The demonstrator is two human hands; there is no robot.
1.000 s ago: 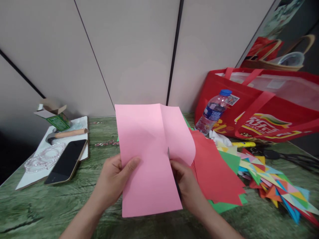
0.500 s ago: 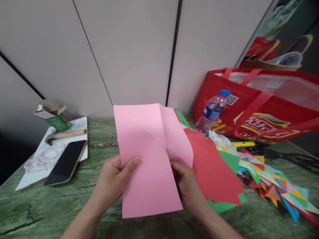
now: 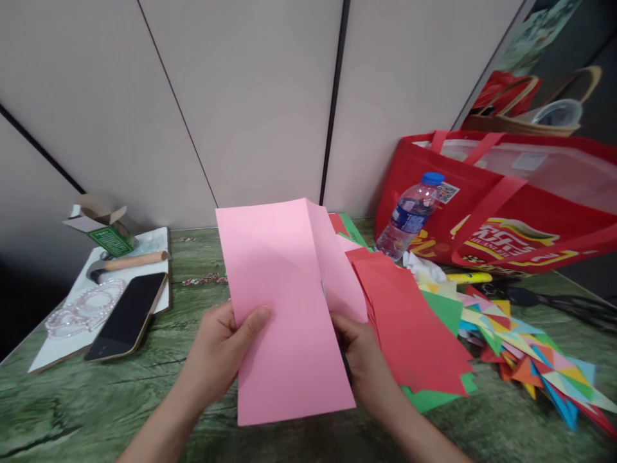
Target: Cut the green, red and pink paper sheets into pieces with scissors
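I hold a pink sheet of paper (image 3: 279, 308) upright over the green table (image 3: 87, 405). My left hand (image 3: 216, 350) grips its lower left edge, thumb on the front. My right hand (image 3: 364, 366) is closed at the sheet's right side round a thin dark tool (image 3: 345, 368), whose tip is hidden behind the paper near the middle crease. To the right of the crease, the sheet's narrow flap bends backward. Just right of my hands lies a fanned stack of red sheets (image 3: 409, 321) over green ones (image 3: 434, 399).
A heap of coloured paper triangles (image 3: 530, 360), a yellow marker (image 3: 470, 278) and black scissors (image 3: 554, 301) lie at the right. A water bottle (image 3: 409, 215) leans on a red bag (image 3: 506, 206). At the left are a phone (image 3: 128, 315), hammer (image 3: 128, 262), bead bracelets (image 3: 77, 308) and small box (image 3: 103, 231).
The pink sheet's right flap has swung further back and looks narrower, uncovering more of the red sheets. The blade tip seen at the crease earlier is now hidden. Both hands stay put.
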